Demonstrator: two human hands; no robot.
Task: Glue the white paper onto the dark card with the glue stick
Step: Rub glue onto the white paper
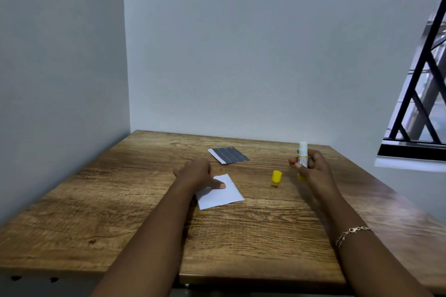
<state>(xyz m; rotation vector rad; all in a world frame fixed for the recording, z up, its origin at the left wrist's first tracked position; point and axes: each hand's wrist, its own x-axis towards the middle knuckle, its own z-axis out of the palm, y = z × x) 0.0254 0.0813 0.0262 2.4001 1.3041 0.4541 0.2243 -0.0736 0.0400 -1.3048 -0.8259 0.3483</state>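
The white paper lies flat near the middle of the wooden table. My left hand rests on its far left corner, thumb pressing it down. The dark card, grey with pale lines and a white edge, lies farther back, apart from the paper. My right hand holds the glue stick upright above the table, its white glue tip bare at the top. The yellow cap stands on the table between the paper and my right hand.
Grey walls close off the table's left and far sides. A window with black bars is at the right. A bracelet circles my right wrist. The table's front edge is near the bottom of the view.
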